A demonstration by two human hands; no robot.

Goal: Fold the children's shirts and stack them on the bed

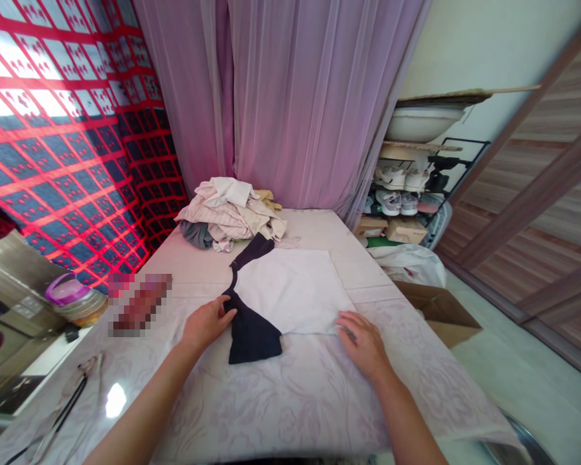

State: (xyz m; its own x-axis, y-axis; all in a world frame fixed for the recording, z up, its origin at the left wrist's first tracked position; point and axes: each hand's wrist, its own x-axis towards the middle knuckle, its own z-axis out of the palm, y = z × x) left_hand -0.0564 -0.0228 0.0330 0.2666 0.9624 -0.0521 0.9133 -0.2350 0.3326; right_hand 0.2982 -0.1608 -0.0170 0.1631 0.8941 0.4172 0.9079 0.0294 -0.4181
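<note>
Clock centred on the shirt [290,290], which lies flat mid-table between the hands. Curtain [290,97]: 12 o'clock, behind. Table [310,400]: flat, pale floral cover; cloth should slide readily on it. Box [433,307]: beside the table at 3. Pile [232,210] of clothes: 11. Shirt: white body, dark sleeves [254,332] at 8 and 10. Judged light, soft, limp, hardly fragile; likely to wrinkle if dragged from one point. Best holds: shoulders, hem corners. Left hand [203,326]: toward 8, half-bent fingers on near sleeve; pinch not discernible. Right hand [365,349]: 4, loosely curled at hem corner; grip not discernible. Neckband [234,278]: 9, narrow, probably stretchy.
</note>
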